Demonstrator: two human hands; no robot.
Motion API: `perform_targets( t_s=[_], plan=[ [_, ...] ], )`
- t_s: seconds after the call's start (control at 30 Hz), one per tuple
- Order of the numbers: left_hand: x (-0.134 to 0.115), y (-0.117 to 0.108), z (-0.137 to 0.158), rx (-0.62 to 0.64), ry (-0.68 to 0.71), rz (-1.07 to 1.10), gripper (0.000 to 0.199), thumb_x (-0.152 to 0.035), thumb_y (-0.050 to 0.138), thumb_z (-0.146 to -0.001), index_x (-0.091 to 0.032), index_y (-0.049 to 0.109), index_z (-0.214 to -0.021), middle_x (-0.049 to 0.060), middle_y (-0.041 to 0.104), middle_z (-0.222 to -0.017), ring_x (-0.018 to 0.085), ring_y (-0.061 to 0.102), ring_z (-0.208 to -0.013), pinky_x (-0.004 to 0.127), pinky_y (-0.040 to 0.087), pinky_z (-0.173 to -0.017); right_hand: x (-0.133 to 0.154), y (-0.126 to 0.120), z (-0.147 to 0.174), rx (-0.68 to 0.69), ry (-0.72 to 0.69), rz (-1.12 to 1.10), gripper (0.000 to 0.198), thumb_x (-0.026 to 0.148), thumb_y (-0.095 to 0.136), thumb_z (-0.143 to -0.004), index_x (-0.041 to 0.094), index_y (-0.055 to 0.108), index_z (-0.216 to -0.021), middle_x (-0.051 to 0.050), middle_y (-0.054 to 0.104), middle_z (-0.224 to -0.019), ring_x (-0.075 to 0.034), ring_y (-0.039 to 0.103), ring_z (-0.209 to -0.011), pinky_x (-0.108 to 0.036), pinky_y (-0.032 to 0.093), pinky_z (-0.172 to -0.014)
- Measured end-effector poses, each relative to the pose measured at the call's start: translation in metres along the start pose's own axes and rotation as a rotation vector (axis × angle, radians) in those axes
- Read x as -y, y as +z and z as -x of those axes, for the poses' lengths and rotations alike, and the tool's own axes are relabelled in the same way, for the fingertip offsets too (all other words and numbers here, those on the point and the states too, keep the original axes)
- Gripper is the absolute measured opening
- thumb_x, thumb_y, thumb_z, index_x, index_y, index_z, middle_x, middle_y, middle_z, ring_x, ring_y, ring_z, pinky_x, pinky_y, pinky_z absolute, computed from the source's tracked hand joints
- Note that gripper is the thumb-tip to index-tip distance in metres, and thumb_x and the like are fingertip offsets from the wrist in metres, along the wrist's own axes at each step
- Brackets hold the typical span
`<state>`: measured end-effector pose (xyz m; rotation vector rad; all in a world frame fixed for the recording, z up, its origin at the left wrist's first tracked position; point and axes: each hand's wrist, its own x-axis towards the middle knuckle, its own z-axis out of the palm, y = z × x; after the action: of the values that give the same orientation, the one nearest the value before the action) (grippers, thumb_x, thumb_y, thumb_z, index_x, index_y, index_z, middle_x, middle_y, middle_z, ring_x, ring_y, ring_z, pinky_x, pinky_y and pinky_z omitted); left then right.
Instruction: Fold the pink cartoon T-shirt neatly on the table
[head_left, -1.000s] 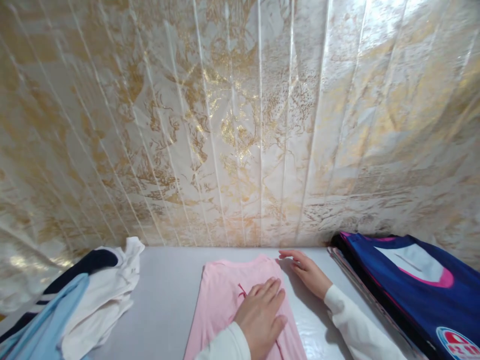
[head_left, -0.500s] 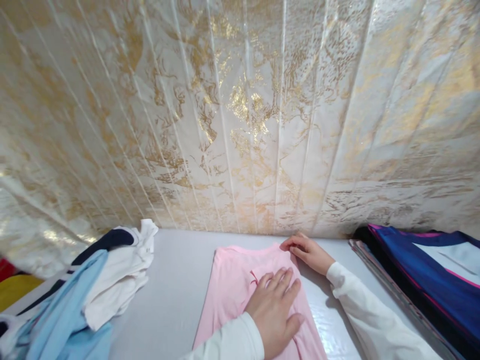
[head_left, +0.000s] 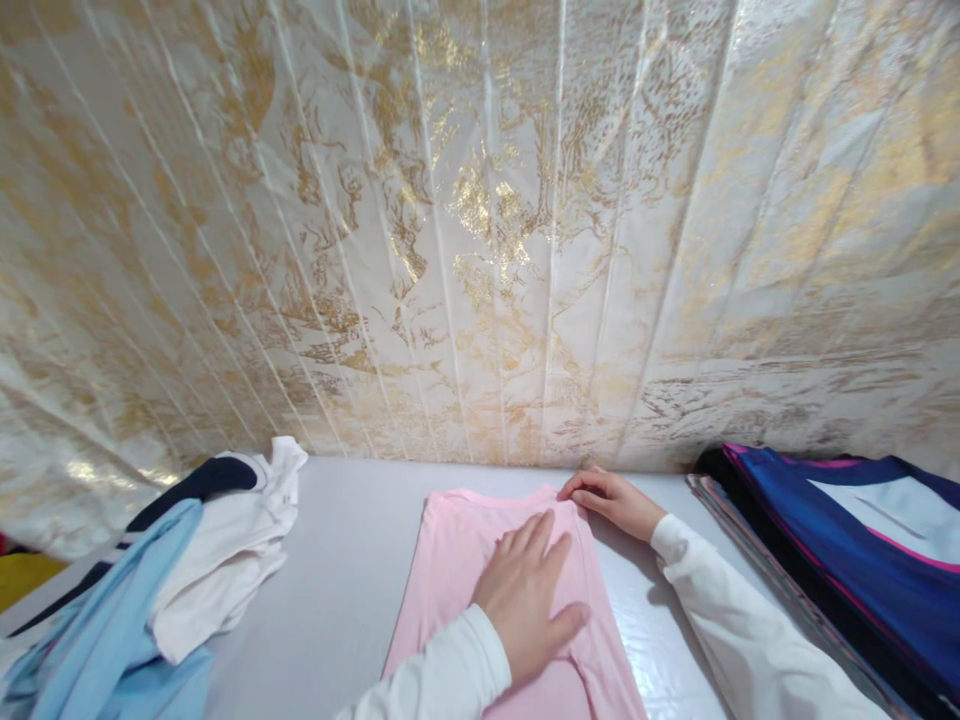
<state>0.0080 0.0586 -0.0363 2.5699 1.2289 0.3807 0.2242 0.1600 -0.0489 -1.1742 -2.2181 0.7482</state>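
A pink shirt [head_left: 450,570] lies on the table in front of me, its neckline at the far end and its sides drawn in narrow. My left hand [head_left: 525,600] rests flat on the middle of it, fingers stretched and thumb out to the right. Under that palm a small red mark on the chest is almost wholly covered. At the far right shoulder, beside the neckline, my right hand [head_left: 611,500] pinches the fabric between thumb and fingers. The shirt's near end runs out of the picture at the bottom.
Left of the shirt is a loose heap of clothes, with a white garment [head_left: 225,570], a light blue one [head_left: 127,620] and a dark navy piece [head_left: 199,490]. Folded clothes [head_left: 817,540] are stacked at the right. A gold-patterned wall covering [head_left: 480,250] rises behind the white table [head_left: 330,570].
My left hand has slid slightly left and away from me over the shirt, covering the red mark. My right hand stays at the shoulder. The view has shifted a little.
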Motion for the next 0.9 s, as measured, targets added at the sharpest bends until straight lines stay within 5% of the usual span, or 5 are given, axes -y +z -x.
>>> perform_targets(
  t_s=[0.17, 0.3, 0.43, 0.63, 0.9],
  plan=[
    [0.012, -0.016, -0.008, -0.093, -0.243, -0.120, 0.045, -0.029, 0.051, -0.086, -0.016, 0.047, -0.128, 0.010, 0.054, -0.121, 0.027, 0.045, -0.111, 0.040, 0.034, -0.093, 0.004, 0.002, -0.002, 0.024, -0.043, 0.070, 0.033, 0.041, 0.044, -0.089, 0.020, 0.069, -0.089, -0.005, 0.066, -0.083, -0.021, 0.052, -0.086, -0.037, 0.036, -0.084],
    [0.015, -0.020, -0.011, -0.104, -0.311, -0.119, 0.021, -0.021, 0.052, -0.081, -0.016, 0.060, -0.100, 0.008, 0.061, -0.102, 0.027, 0.050, -0.100, 0.039, 0.035, -0.085, 0.005, 0.004, -0.003, 0.032, -0.048, 0.088, 0.029, 0.042, 0.049, -0.086, 0.020, 0.069, -0.087, -0.005, 0.065, -0.084, -0.022, 0.051, -0.086, -0.038, 0.035, -0.085],
    [0.016, -0.021, -0.013, -0.129, -0.360, -0.077, 0.006, -0.018, 0.052, -0.080, -0.019, 0.056, -0.083, 0.004, 0.061, -0.091, 0.023, 0.053, -0.093, 0.032, 0.036, -0.078, 0.006, 0.005, -0.001, 0.033, -0.030, 0.080, 0.026, 0.039, 0.051, -0.084, 0.020, 0.066, -0.094, -0.005, 0.064, -0.089, -0.022, 0.050, -0.088, -0.039, 0.035, -0.086],
    [0.016, -0.020, -0.014, -0.138, -0.425, 0.015, 0.015, -0.022, 0.051, -0.083, -0.021, 0.046, -0.098, -0.002, 0.061, -0.073, 0.018, 0.060, -0.071, 0.025, 0.034, -0.059, 0.007, 0.000, 0.001, 0.053, -0.023, 0.029, 0.025, 0.023, 0.039, -0.084, 0.020, 0.064, -0.084, -0.004, 0.065, -0.089, -0.022, 0.049, -0.091, -0.042, 0.031, -0.092],
    [0.006, -0.025, -0.010, -0.144, -0.392, 0.028, 0.032, -0.017, 0.046, -0.083, -0.024, 0.040, -0.113, -0.002, 0.065, -0.083, 0.019, 0.063, -0.079, 0.025, 0.034, -0.062, 0.014, 0.001, 0.001, 0.003, -0.067, -0.009, 0.023, 0.009, 0.044, -0.069, 0.020, 0.060, -0.082, -0.002, 0.066, -0.087, -0.020, 0.050, -0.088, -0.037, 0.035, -0.087]
  ],
)
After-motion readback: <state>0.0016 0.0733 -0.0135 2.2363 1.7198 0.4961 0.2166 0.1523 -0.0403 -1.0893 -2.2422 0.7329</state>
